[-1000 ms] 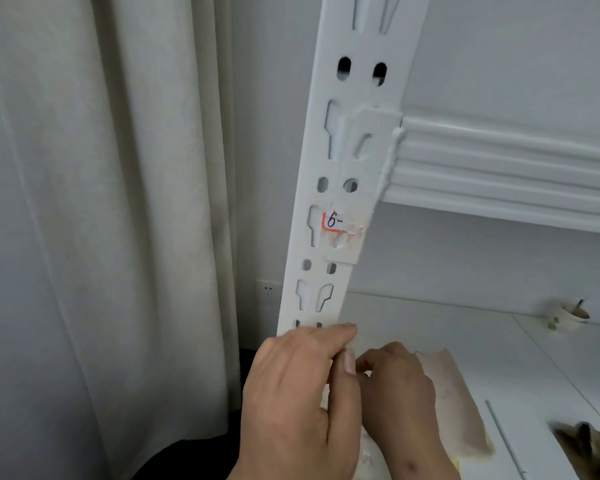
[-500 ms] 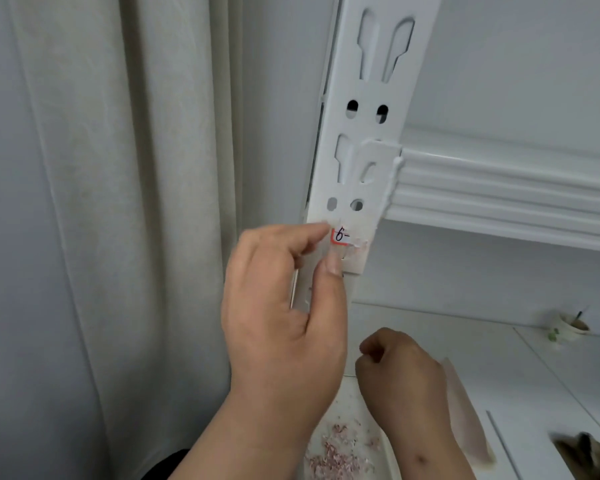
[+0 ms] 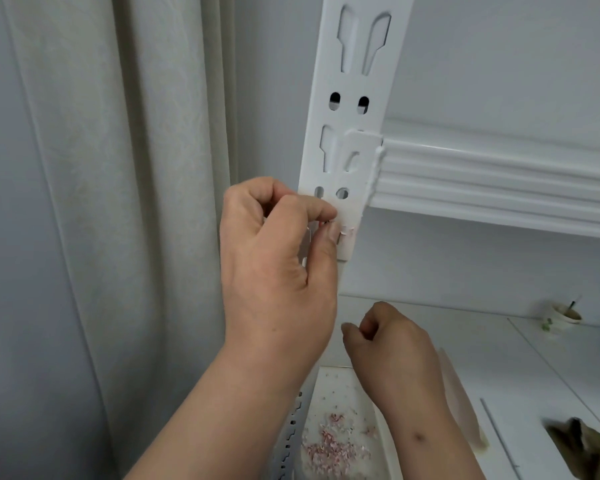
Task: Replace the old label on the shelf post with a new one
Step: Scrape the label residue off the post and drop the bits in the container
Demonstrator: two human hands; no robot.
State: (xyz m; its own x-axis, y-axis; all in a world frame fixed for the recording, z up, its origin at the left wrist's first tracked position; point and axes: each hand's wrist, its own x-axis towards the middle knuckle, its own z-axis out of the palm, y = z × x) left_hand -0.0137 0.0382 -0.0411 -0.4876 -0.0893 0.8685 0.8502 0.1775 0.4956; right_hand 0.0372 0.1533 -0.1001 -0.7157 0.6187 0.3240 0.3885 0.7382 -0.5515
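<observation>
Two hands, one post, one label.
My left hand (image 3: 278, 258) pinches the label (image 3: 328, 224) on the post (image 3: 355, 81); right hand (image 3: 392, 344) loosely curled, holding nothing I can see.

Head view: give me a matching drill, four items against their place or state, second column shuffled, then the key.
Column 1
1. left hand
2. right hand
3. paper cup
4. pink label scraps

Column 2
A. far back right on the white shelf surface
B. loosely curled, low, off the post
C. pinching at the old label on the shelf post
D. scattered on a white tray at the bottom

Pairs: 1-C, 2-B, 3-A, 4-D
</observation>
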